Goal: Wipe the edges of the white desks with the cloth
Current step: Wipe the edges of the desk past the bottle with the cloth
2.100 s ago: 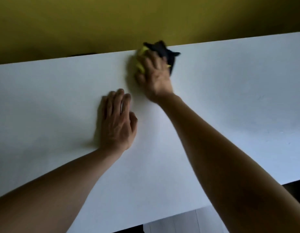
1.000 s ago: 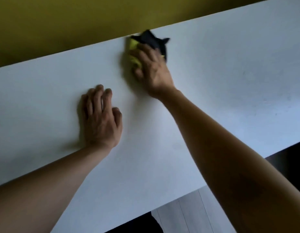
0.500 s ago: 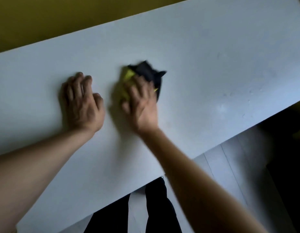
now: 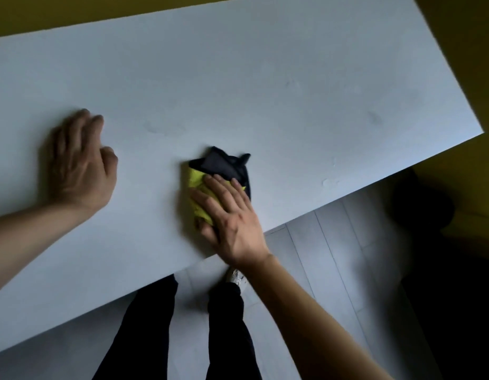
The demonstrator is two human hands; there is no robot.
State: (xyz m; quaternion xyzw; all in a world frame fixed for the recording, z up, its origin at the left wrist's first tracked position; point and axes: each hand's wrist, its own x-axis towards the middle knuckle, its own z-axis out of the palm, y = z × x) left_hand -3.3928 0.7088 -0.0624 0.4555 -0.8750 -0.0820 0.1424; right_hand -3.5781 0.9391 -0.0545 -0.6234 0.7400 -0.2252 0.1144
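— Yellow-and-black cloth [image 4: 207, 187], folded and soft, lies under our right hand [image 4: 232, 223] on the matte white desk [image 4: 265, 78], just inside its near edge. How do our fingers [image 4: 221, 193] sit?

— Straight and flat, pressing the cloth rather than gripping it. Its long axis runs away from us, crosswise to the edge; the near rim lies right behind our palm.

— And our left hand [image 4: 78, 165]?

— Relaxed, resting on the desk well apart, holding nothing. Our right is plainly nearer.
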